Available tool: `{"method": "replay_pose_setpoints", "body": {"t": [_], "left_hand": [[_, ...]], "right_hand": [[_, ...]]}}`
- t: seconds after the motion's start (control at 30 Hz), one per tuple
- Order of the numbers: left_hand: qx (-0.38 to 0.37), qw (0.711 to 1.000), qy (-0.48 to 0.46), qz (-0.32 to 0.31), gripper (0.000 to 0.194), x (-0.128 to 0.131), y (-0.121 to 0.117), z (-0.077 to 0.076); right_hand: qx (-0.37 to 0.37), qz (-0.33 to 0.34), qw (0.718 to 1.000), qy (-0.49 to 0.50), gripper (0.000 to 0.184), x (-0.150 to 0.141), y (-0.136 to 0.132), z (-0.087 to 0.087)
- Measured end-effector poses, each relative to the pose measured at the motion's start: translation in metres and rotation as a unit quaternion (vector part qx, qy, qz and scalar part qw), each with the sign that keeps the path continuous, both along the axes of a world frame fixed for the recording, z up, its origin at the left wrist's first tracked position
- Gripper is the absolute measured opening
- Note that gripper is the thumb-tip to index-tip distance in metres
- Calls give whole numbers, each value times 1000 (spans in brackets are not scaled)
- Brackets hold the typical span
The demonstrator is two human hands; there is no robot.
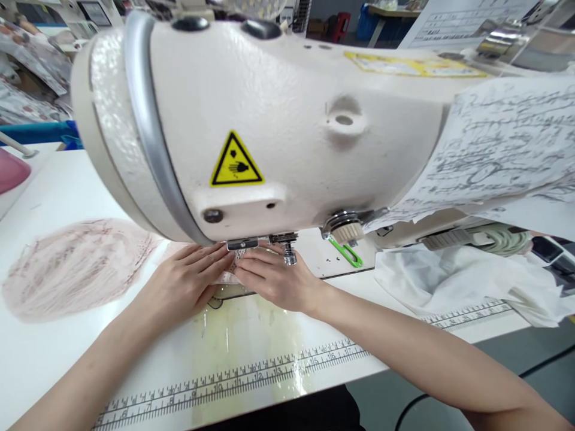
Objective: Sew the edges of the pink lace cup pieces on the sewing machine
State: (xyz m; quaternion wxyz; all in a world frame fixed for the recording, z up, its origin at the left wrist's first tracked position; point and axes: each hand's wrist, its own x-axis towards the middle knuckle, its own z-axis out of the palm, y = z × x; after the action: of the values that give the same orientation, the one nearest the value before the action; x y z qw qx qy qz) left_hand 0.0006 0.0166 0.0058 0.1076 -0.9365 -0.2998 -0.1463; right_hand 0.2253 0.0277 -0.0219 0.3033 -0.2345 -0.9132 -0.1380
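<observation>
In the lower middle of the frame, a small bit of pale pink lace (229, 277) lies under the sewing machine (278, 131), between the left hand (191, 275) and the right hand (276, 276). Both hands are flat, fingers almost straight, pressing on it, not curled round it. It looks light, soft and thin, so it may wrinkle or snag; flat fingers near its edges should hold it best.

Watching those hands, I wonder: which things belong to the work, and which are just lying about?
Apparently in use:
- left hand
- right hand
- lacy fabric
- sewing machine

Seemingly lying about:
- green tool
- white cloth
</observation>
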Motion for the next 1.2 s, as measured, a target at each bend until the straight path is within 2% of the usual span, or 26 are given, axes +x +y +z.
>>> {"method": "replay_pose_setpoints", "body": {"t": [0.4,0.63,0.93,1.2], "left_hand": [[5,999,7,44,37,8,-9,-3],[19,998,1,55,35,13,-12,-4],[26,997,18,67,36,17,-15,-6],[39,996,31,76,36,18,-17,-6]], "right_hand": [[13,-73,997,9,22,1,-5,6],[-7,-92,996,1,21,3,-5,9],[-26,-98,995,14,17,8,2,3],[-71,-97,992,-35,32,14,3,11]]}}
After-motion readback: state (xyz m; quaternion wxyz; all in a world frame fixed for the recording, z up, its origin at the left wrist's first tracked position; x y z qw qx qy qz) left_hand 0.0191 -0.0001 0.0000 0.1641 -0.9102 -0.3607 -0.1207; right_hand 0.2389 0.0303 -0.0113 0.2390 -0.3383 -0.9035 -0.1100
